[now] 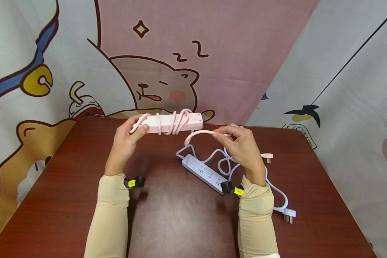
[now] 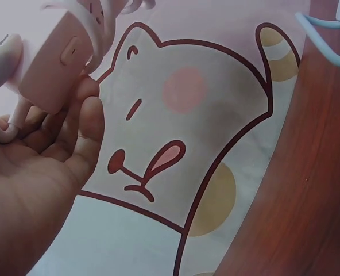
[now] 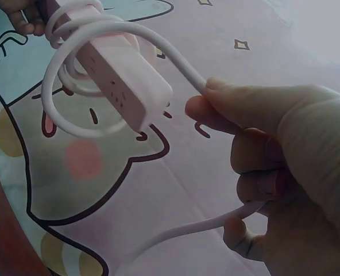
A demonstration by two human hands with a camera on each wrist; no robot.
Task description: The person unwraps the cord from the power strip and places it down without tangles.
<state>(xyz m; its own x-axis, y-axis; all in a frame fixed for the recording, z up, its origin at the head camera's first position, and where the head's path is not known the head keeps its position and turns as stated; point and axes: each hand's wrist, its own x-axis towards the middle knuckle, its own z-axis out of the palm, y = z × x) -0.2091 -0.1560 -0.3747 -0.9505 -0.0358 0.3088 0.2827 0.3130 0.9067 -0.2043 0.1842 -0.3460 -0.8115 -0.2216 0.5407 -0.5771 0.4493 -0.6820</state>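
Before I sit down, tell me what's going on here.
A person's left fingers grip a pink power strip above the table, its cord looped around it. Their right fingers pinch a loose stretch of that cord; I can't tell whether it's being wound or unwound. A pale blue power strip and matching plug lie on the table.

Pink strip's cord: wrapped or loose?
Partly wrapped: loops of pink cord circle the pink power strip, while the right hand pinches a length clear of it.
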